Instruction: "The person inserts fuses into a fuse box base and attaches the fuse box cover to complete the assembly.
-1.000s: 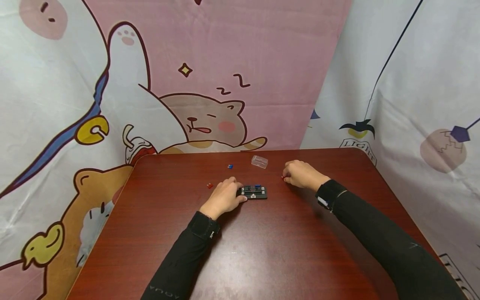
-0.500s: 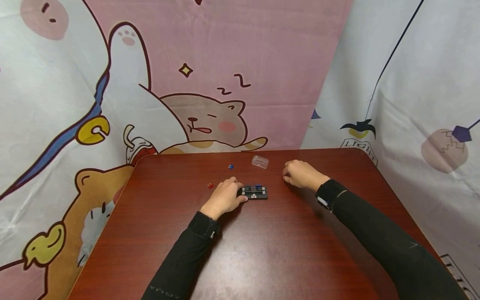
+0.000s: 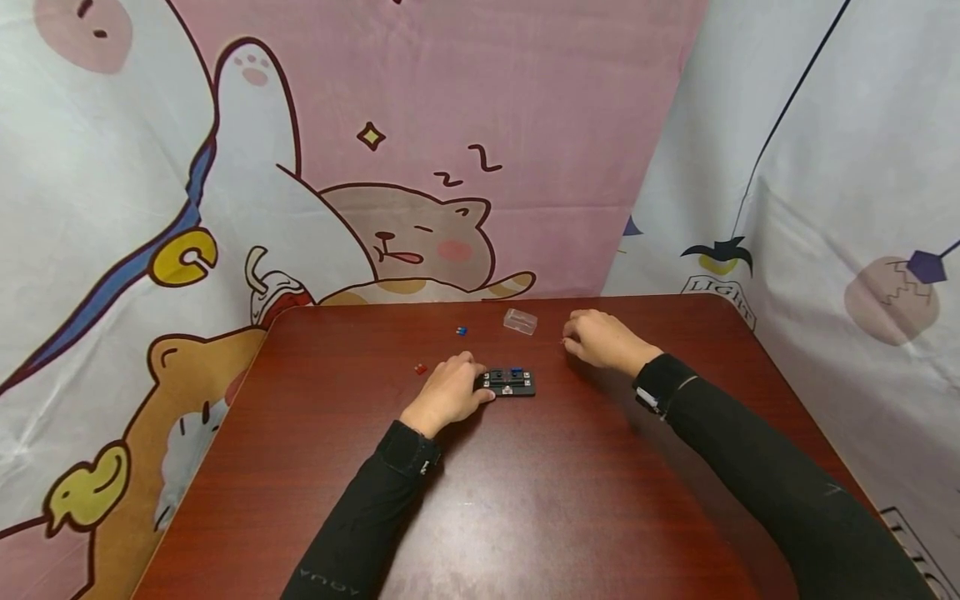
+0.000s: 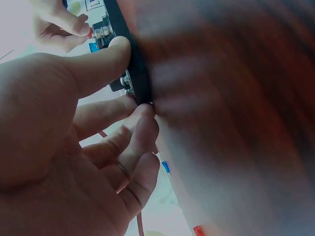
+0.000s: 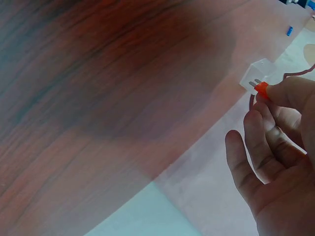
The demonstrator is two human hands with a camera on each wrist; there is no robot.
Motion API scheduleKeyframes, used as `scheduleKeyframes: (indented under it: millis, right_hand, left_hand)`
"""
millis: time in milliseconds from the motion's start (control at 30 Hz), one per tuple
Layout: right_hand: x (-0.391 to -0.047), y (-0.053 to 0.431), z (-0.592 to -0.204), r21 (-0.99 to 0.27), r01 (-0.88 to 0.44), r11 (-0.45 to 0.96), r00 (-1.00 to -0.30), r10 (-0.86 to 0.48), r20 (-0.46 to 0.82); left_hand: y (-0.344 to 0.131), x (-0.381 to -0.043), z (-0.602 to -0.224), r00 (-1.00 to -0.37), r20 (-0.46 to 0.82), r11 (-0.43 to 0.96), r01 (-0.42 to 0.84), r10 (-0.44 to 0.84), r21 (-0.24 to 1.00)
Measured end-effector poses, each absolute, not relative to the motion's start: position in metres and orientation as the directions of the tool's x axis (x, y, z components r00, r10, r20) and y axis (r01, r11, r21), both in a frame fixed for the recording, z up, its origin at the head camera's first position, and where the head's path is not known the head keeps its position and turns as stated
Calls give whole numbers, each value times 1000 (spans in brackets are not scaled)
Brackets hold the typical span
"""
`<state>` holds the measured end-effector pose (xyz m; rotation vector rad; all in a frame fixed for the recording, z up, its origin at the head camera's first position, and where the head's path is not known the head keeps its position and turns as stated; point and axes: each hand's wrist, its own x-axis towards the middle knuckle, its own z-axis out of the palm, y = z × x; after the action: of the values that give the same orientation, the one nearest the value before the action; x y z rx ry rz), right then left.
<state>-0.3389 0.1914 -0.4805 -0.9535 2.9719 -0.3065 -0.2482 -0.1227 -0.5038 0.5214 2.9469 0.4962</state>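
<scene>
My left hand [image 3: 445, 393] grips the left end of a black fuse block [image 3: 517, 388], thumb on its near edge and fingers at the far side. A blue blade fuse [image 3: 516, 370] sits in the block's far row. To the right of the block, my right hand [image 3: 603, 340] pinches a red blade fuse [image 5: 262, 89] between thumb and index finger, its two metal prongs pointing outward. The other right fingers are loosely bent. In the left wrist view the thumb [image 4: 120, 49] presses along the block's side.
A clear plastic box [image 3: 521, 322] lies at the back of the brown table [image 3: 480, 500]. A loose blue fuse [image 3: 461, 331] is left of it, and a loose red fuse [image 3: 421, 368] lies left of my left hand. A printed cloth hangs behind the table.
My right hand has shifted slightly up in the head view with the red fuse, after staying nearly still. The left hand and fuse block have stayed in place.
</scene>
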Motion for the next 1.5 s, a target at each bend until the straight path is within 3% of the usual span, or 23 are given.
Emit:
scheduleKeyframes:
  millis: [467, 1167, 1500]
  right_hand:
    - [-324, 167, -459, -184, -638, 747, -769, -633, 95]
    - [-287, 119, -454, -105, -778, 620, -629, -769, 113]
    - [-285, 113, -462, -68, -777, 626, -630, -773, 70]
  left_hand:
    - [-123, -247, -501, -938, -47, 886, 307, 343, 347]
    - [-123, -249, -505, -935, -17, 880, 326, 353, 347]
    - [-123, -248, -506, -936, -19, 880, 323, 352, 349]
